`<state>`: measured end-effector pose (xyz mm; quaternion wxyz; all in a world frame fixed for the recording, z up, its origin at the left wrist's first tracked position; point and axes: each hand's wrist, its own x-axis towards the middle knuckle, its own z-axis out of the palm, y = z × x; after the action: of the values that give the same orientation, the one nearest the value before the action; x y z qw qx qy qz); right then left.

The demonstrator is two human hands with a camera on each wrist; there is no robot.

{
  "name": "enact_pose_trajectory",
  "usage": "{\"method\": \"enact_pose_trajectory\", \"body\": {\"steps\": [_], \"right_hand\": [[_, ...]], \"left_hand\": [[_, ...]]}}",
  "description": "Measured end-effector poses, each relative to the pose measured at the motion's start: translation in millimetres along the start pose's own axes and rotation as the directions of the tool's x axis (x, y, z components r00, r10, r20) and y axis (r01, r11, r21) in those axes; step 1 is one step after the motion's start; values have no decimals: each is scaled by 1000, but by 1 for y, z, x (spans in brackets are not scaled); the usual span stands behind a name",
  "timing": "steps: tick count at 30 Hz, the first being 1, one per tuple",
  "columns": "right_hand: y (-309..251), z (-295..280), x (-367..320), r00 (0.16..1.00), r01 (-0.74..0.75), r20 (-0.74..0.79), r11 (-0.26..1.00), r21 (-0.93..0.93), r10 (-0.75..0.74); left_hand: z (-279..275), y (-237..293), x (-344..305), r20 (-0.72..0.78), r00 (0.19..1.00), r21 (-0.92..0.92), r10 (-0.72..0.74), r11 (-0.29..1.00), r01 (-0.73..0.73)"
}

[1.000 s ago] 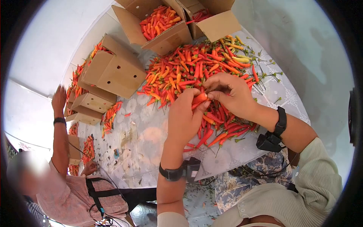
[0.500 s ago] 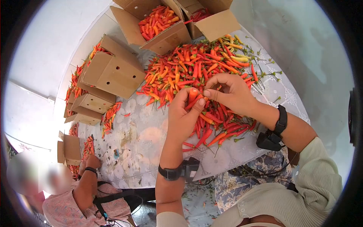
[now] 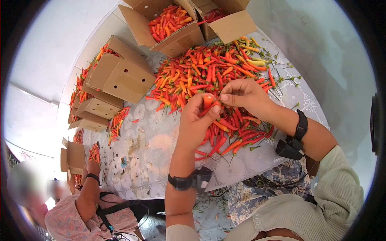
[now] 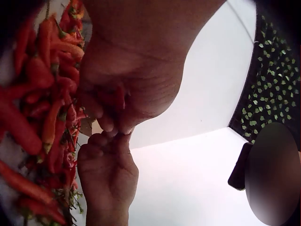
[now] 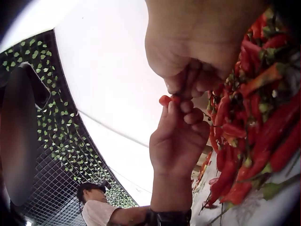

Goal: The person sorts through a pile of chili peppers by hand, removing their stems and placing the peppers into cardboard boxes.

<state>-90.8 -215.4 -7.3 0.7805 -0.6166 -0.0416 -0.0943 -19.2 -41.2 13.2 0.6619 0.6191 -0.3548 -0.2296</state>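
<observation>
My left hand [image 3: 193, 122] holds red chili peppers [image 3: 208, 99] between its thumb and curled fingers, one showing a pale stem end at the top. In the left wrist view, part of a red chili [image 4: 121, 96] shows inside that hand's palm. Close against it, my right hand [image 3: 249, 100] has its thumb and fingertips pinched together at the stem end of a chili [image 5: 175, 99], seen in the right wrist view; the stem itself is hidden. Both hands are above a large heap of red and orange chilies [image 3: 181, 80] with green stems.
Cardboard boxes of chilies stand at the back [image 3: 183, 42] and along the left [image 3: 120, 76]. Loose green stems [image 3: 295, 77] lie at the heap's right. On the left, another person [image 3: 90, 213] reaches to a smaller chili pile [image 3: 94, 152]. The table [image 3: 152, 152] has a patterned cover with dark scraps.
My hands have shifted slightly apart from a closer grip around one chili, and its pale stem end has turned upward. The other person's raised arm has come down to the small pile.
</observation>
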Motion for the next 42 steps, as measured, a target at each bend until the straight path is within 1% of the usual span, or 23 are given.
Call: {"method": "enact_pose_trajectory", "body": {"steps": [2,5,7,13,16,19,22,29,32,34,37,40,42], "right_hand": [[0,-1,0,1000,-14,12,1000,6,13],[3,-2,1,999,-13,41,999,50,11],[3,-2,1,997,-27,70,996,88,21],[5,-5,2,980,-161,155,948,276,122],[0,-3,-1,975,-183,172,942,281,138],[-3,2,-3,967,-231,191,897,377,168],[0,0,-3,958,-246,236,890,384,163],[4,0,-3,947,-275,273,867,417,169],[4,1,-4,947,-272,279,861,430,160],[5,1,-4,947,-265,285,864,429,149],[1,3,-5,971,-207,183,923,324,154],[-11,12,-6,998,5,53,989,151,-13],[-5,12,-4,988,135,68,988,71,-140]], "left_hand": [[0,2,0,28,999,-55,-19,998,21],[2,4,-1,18,1000,-92,-24,995,25],[-1,2,-1,32,999,-74,-15,997,18],[0,3,-2,45,998,-130,-53,990,58],[-1,2,-2,58,996,-160,-67,984,76],[-3,3,-3,80,993,-206,-85,973,100],[-4,3,-3,97,991,-233,-91,966,112],[-5,2,-3,118,988,-266,-105,955,133],[-6,0,-2,131,988,-285,-84,951,119],[-7,-1,-1,127,987,-283,-101,950,134],[-8,-2,-1,87,988,-268,-127,952,146],[-11,-1,-1,48,989,-264,-141,953,149],[-12,-2,-1,41,990,-256,-137,956,143]]}}
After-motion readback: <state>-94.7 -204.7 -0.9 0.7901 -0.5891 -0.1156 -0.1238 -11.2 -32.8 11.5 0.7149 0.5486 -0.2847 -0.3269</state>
